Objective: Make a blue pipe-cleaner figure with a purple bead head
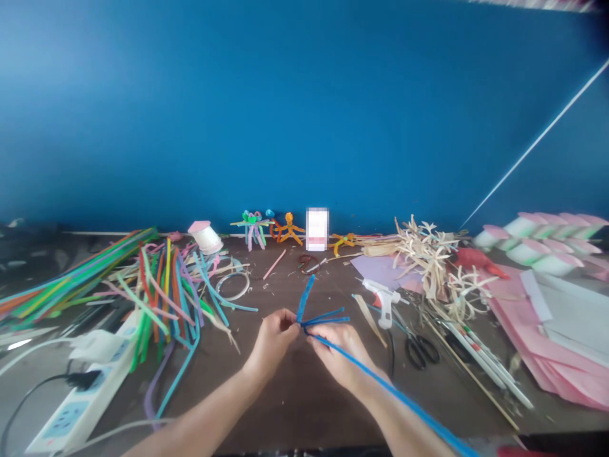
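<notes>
Blue pipe cleaners [380, 378] meet between my two hands above the middle of the table. A thicker blue piece rises from the join, two short ends point right, and a long length runs down over my right forearm. My left hand [275, 336] pinches the base of the upright piece between thumb and finger. Close beside it, my right hand [340, 352] is closed on the pipe cleaners near the join. The fingers partly hide the join. Behind them stand an orange pipe-cleaner figure [288, 230] and a multicoloured one [254, 230].
Many coloured pipe cleaners [166, 285] and a power strip [76, 406] lie at left. On the right are a white glue gun [384, 298], black-handled scissors [421, 351], dried curled strips [428, 254], pink paper [518, 336] and pink-white cups [542, 241]. A blue wall [304, 114] stands behind.
</notes>
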{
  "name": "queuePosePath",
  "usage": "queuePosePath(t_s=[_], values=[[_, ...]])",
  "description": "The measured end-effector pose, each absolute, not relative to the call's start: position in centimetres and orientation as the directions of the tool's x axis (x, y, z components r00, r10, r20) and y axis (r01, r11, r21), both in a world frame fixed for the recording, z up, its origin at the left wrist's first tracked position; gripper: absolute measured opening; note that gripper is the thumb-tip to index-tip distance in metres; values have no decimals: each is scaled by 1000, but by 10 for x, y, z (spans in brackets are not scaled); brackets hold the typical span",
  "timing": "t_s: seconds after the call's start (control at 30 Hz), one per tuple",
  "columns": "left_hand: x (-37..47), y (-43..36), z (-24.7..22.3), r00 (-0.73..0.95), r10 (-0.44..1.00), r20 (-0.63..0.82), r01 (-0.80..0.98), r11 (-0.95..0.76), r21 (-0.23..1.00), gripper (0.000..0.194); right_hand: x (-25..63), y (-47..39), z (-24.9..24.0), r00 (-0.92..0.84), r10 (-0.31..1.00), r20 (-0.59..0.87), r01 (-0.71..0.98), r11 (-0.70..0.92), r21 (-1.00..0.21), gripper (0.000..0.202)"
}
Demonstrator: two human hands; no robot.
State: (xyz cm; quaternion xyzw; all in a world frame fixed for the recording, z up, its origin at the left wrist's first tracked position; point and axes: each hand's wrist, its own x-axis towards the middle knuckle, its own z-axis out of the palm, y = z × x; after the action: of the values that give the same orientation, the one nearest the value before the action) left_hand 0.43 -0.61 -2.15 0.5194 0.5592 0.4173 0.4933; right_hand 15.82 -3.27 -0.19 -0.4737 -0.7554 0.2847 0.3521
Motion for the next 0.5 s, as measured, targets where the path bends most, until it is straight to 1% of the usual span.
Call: queuePosePath(t_s=[0.1,0.23,0.4,0.5], values=[[4,-6,-24,49,998,-29,327,11,945,4,155,-38,-1,-281,919,278,587,393,-708,19],[0,-6,-22,128,992,-3,423,-52,905,8,159,-37,6,-296,921,253,707,390,-590,16],[-4,-5,-13,253,966,-49,447,-72,892,9,169,-30,18,-316,926,207,701,375,-607,9],[-4,-3,-11,246,965,-95,401,-12,916,6,173,-30,26,-385,903,190,673,416,-612,9]])
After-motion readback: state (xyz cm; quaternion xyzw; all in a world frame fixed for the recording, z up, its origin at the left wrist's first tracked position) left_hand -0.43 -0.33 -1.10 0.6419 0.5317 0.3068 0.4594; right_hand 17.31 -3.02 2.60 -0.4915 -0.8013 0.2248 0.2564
